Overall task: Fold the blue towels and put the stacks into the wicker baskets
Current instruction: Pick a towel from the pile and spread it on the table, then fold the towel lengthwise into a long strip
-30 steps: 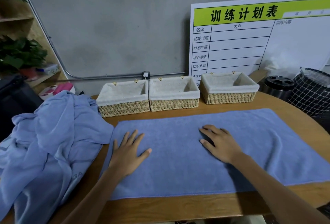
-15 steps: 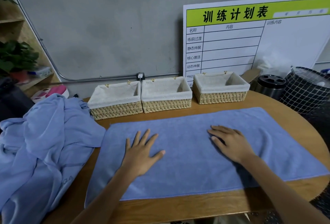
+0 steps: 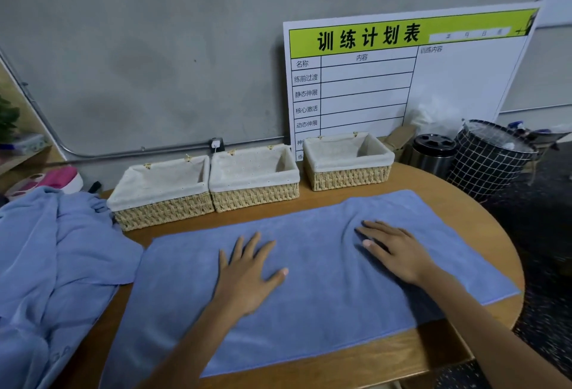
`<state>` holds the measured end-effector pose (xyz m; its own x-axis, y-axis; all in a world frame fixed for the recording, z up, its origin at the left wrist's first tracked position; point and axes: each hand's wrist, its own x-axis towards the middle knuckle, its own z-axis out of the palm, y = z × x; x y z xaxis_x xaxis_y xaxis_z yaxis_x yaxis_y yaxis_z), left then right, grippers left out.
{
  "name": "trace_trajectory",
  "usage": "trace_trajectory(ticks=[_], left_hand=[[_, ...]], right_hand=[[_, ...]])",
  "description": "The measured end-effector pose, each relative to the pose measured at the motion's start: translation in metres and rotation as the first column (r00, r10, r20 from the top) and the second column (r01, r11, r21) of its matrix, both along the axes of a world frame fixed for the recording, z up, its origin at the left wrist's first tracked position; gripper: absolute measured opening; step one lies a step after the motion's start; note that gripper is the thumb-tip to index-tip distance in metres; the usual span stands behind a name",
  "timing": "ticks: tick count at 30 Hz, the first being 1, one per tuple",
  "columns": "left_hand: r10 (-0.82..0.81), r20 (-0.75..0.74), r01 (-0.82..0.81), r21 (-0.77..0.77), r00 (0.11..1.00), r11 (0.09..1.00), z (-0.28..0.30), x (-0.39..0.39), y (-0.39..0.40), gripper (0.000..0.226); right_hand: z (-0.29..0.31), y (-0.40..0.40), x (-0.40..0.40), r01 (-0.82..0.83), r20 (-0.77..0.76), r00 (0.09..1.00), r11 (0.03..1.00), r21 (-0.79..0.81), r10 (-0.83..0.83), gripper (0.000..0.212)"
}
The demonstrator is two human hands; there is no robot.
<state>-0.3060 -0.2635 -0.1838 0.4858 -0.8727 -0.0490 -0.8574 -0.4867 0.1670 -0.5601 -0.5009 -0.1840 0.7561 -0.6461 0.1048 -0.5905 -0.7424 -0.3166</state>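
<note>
A blue towel (image 3: 312, 305) lies spread flat across the round wooden table (image 3: 349, 357). My left hand (image 3: 247, 274) presses flat on its middle with fingers spread. My right hand (image 3: 396, 249) rests flat on the towel to the right, fingers straight. A heap of crumpled blue towels (image 3: 49, 264) lies at the table's left. Three cloth-lined wicker baskets stand in a row behind the towel: left basket (image 3: 161, 212), middle basket (image 3: 257, 199), right basket (image 3: 349, 176). All three look empty.
A white and green planning board (image 3: 402, 79) leans on the grey wall behind the baskets. A metal bin (image 3: 433, 156) and a black grid-patterned hamper (image 3: 489, 165) stand off the table's right. A pink item (image 3: 46, 179) and shelves sit far left.
Both hands slid rightward over the flat towel, staying flat. The view shifted, so the baskets and table sit further left in frame.
</note>
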Motion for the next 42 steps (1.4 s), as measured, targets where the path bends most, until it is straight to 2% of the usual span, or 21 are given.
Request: trace_trajectory(ticks=[3,5,7,9,13,15,18,20,22,26,28,30,32,35,39,42], left_hand=[[0.016,0.039,-0.015,-0.008,0.999,1.000,-0.005,0.006,0.006,0.108],[0.023,0.060,-0.025,0.027,0.998,0.999,0.001,0.008,0.003,0.104],[0.055,0.082,-0.053,-0.029,0.995,0.998,0.004,0.006,-0.008,0.097],[0.076,0.057,-0.070,-0.092,0.996,0.993,0.003,0.001,-0.015,0.093],[0.067,0.013,-0.067,-0.029,0.998,0.997,-0.008,0.000,-0.016,0.091],[0.064,0.048,-0.062,-0.041,0.997,0.997,-0.007,0.003,-0.017,0.081],[0.076,0.098,-0.051,-0.231,0.992,0.972,0.001,0.019,-0.021,0.073],[0.094,0.133,-0.045,-0.336,0.987,0.941,0.005,0.043,-0.023,0.063],[0.156,0.154,-0.101,-0.319,0.976,0.942,0.010,0.071,-0.025,0.045],[0.252,0.085,-0.207,-0.355,0.964,0.912,-0.002,0.120,-0.020,0.028],[0.270,0.032,-0.231,-0.427,0.962,0.874,-0.015,0.131,-0.014,0.020],[0.276,0.002,-0.244,-0.467,0.961,0.850,-0.019,0.131,-0.012,0.010],[0.274,-0.003,-0.242,-0.479,0.962,0.844,-0.015,0.127,-0.012,0.010],[0.226,0.001,-0.194,-0.515,0.974,0.835,-0.011,0.120,-0.010,0.016],[0.203,-0.017,-0.174,-0.587,0.979,0.790,-0.007,0.118,-0.009,0.015],[0.190,-0.024,-0.165,-0.602,0.982,0.781,-0.007,0.117,-0.009,0.014]], right_hand=[[-0.010,-0.018,-0.028,0.051,0.070,0.996,0.997,-0.054,-0.047,0.095],[-0.016,-0.026,-0.037,0.080,0.145,0.987,0.996,-0.035,-0.074,0.088],[-0.016,-0.027,-0.036,0.107,0.197,0.975,0.994,-0.003,-0.104,0.078],[-0.015,-0.026,-0.034,0.108,0.163,0.981,0.994,-0.017,-0.104,0.074],[-0.015,-0.030,-0.044,0.084,0.031,0.996,0.994,-0.063,-0.083,0.073],[-0.012,-0.031,-0.045,0.099,0.019,0.995,0.983,-0.152,-0.097,0.058],[0.001,-0.033,-0.022,0.145,0.066,0.989,0.954,-0.264,-0.132,0.029],[0.010,-0.038,0.002,0.143,0.052,0.990,0.946,-0.291,-0.133,0.025],[0.016,-0.047,0.030,0.107,0.076,0.993,0.961,-0.254,-0.091,0.021],[0.021,-0.063,0.086,-0.005,0.174,0.984,0.994,-0.109,0.024,0.021],[0.008,-0.065,0.105,-0.070,0.136,0.987,0.991,-0.112,0.086,0.024],[-0.007,-0.068,0.107,-0.074,0.169,0.981,0.988,-0.133,0.096,0.021],[-0.015,-0.070,0.105,-0.041,0.247,0.967,0.992,-0.120,0.070,0.013],[-0.013,-0.069,0.105,-0.027,0.240,0.969,0.992,-0.126,0.057,0.004],[-0.012,-0.064,0.103,-0.014,0.259,0.965,0.992,-0.127,0.047,0.010],[-0.009,-0.064,0.103,-0.011,0.260,0.965,0.991,-0.134,0.046,0.005]])
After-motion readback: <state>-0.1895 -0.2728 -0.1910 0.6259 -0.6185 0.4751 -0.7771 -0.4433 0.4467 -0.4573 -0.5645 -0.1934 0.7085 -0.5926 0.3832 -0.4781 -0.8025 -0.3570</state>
